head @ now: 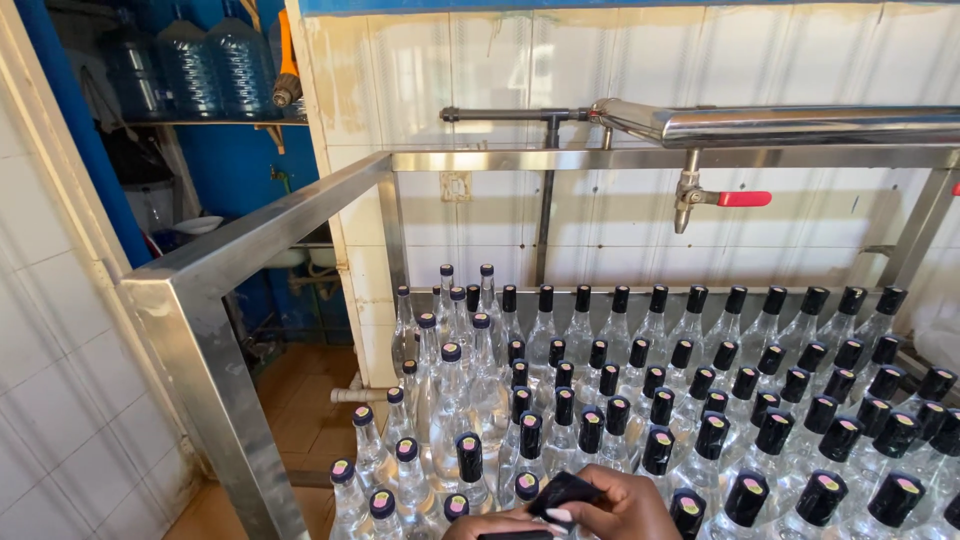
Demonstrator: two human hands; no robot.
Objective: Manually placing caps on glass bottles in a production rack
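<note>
Small black cap sleeve (563, 492), glossy, crumpled

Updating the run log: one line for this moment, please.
hands: both at bottom edge, fingers on black sleeve | bottles: capped, clear, crowding steel frame | valve: red handle, untouched

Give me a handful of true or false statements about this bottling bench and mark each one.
1. The valve handle on the steel pipe is red. True.
2. The clear bottles wear white caps. False: the caps are black.
3. The right hand touches a black sleeve. True.
4. The frame is wooden. False: it is shiny metal.
5. Big blue jugs sit on the floor. False: they are on a shelf.
</note>
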